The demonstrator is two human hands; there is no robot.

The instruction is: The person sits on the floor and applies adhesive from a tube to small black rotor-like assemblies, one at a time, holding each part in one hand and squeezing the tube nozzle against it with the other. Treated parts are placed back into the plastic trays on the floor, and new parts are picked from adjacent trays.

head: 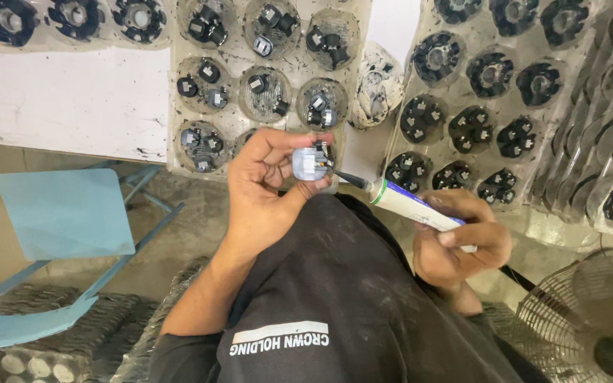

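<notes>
My left hand (pixel 267 181) pinches a small grey plastic part (pixel 310 162) with metal contacts between thumb and fingers, held up in front of the clear tray. My right hand (pixel 462 245) grips a white tube with a green band and a black pointed nozzle (pixel 400 200). The nozzle tip touches the right side of the grey part. A black-clothed knee (pixel 335 284) lies below both hands.
A clear moulded tray (pixel 232 99) of small grey and black parts lies straight ahead. Trays of black round parts (pixel 477 92) lie to the right and at the top left. A light blue folding chair (pixel 65 220) stands left. A wire fan guard (pixel 590 319) sits at the bottom right.
</notes>
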